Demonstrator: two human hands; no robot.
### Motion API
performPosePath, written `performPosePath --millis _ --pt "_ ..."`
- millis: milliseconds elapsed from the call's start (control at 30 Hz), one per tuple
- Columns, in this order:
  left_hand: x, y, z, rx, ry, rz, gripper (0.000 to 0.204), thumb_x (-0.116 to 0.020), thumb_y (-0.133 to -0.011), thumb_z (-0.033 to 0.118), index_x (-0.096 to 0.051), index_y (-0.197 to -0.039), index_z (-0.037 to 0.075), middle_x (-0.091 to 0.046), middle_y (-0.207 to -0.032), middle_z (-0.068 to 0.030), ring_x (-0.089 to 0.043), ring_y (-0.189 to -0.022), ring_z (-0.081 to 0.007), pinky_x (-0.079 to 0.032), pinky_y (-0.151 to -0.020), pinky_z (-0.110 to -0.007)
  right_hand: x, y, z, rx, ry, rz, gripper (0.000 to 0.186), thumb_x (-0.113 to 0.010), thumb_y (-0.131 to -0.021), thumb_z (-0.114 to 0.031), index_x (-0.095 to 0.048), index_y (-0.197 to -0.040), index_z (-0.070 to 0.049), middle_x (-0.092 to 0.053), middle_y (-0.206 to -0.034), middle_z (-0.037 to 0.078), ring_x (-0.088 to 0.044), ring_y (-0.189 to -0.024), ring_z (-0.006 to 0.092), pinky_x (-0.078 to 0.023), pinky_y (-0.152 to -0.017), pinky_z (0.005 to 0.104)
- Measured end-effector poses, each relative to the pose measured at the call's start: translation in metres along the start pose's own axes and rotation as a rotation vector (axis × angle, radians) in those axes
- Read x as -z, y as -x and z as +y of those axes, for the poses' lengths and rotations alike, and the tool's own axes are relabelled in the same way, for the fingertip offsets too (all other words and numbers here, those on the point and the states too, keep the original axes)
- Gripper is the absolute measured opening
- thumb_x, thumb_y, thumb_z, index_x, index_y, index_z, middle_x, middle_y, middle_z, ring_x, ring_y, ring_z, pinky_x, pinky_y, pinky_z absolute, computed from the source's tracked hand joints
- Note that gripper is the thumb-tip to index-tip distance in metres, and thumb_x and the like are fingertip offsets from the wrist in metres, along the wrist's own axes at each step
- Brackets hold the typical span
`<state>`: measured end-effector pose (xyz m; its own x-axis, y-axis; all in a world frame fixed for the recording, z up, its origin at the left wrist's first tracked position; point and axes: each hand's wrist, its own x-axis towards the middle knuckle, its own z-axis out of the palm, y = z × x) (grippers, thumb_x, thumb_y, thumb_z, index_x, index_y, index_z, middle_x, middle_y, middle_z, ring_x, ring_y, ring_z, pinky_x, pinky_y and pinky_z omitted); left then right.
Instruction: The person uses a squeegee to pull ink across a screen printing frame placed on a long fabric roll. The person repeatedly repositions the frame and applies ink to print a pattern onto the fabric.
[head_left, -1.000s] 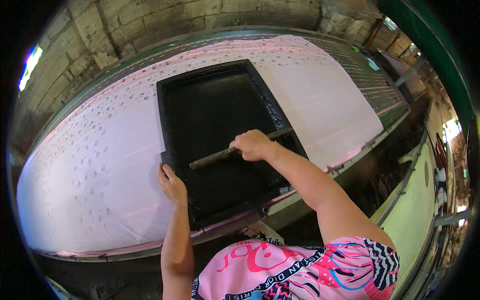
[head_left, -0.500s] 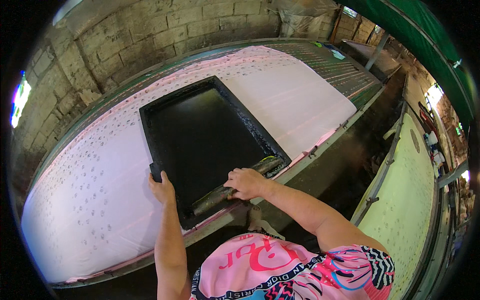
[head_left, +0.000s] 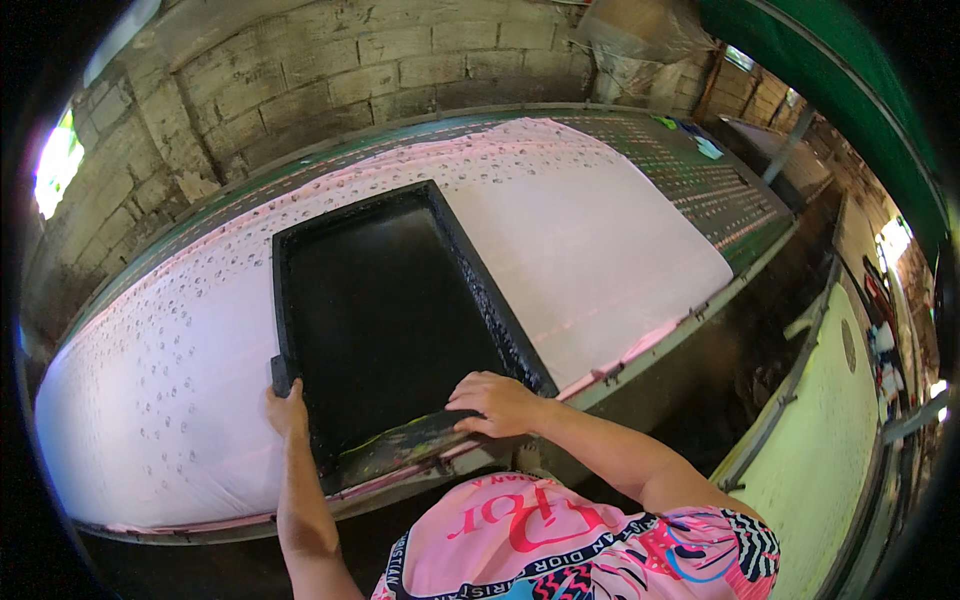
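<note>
A black-framed printing screen (head_left: pixel 483 300) lies flat on pale pink cloth (head_left: pixel 580 260), its mesh dark and wet-looking. My left hand (head_left: pixel 287 408) is closed on a small black block handle (head_left: pixel 281 374) at the screen's left side. At the screen's near end, my right hand (head_left: pixel 497 404) grips the top of a long, ink-stained squeegee (head_left: pixel 400 446) with a yellow streak along one edge. The squeegee leans inside the frame, and my hand covers its right end. Rows of small dark printed marks (head_left: pixel 165 400) show on the cloth left of the screen and beyond it.
The cloth covers a long table with a raised near rail (head_left: pixel 640 362). Beyond it stands a concrete block wall (head_left: pixel 400 60). A second table with yellow-green cloth (head_left: pixel 800 450) is at the right, across a dark aisle (head_left: pixel 700 370). Green sheeting (head_left: pixel 840 60) hangs upper right.
The squeegee has tilted in my right hand and now shows its broad face. My left hand keeps its hold on the handle. The whole view has shifted slightly.
</note>
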<state>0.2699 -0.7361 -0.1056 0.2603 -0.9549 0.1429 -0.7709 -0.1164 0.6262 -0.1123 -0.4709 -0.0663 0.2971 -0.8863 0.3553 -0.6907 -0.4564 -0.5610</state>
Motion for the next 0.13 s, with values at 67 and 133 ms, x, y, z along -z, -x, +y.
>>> performPosePath --millis 67,133 --pt "-0.005 -0.008 -0.011 0.001 -0.04 0.024 0.055 -0.089 -0.089 0.045 -0.076 -0.118 -0.001 -0.078 -0.115 -0.0256 -0.076 -0.108 -0.0462 -0.057 -0.095 -0.054 0.021 0.014 0.035 -0.05 -0.026 0.12 0.034 -0.085 -0.095 -0.028 -0.08 -0.121 -0.006 -0.076 -0.124 0.015 -0.068 -0.123 0.0368 -0.055 -0.108 0.0483" --pt "-0.012 -0.021 -0.03 0.031 -0.12 0.064 0.06 -0.088 -0.089 0.048 -0.077 -0.126 0.002 -0.079 -0.118 -0.0267 -0.076 -0.111 -0.0435 -0.057 -0.097 -0.054 0.035 0.024 0.07 -0.116 -0.001 0.236 0.034 -0.084 -0.096 -0.025 -0.08 -0.125 -0.008 -0.073 -0.132 0.019 -0.068 -0.125 0.0388 -0.053 -0.111 0.052"
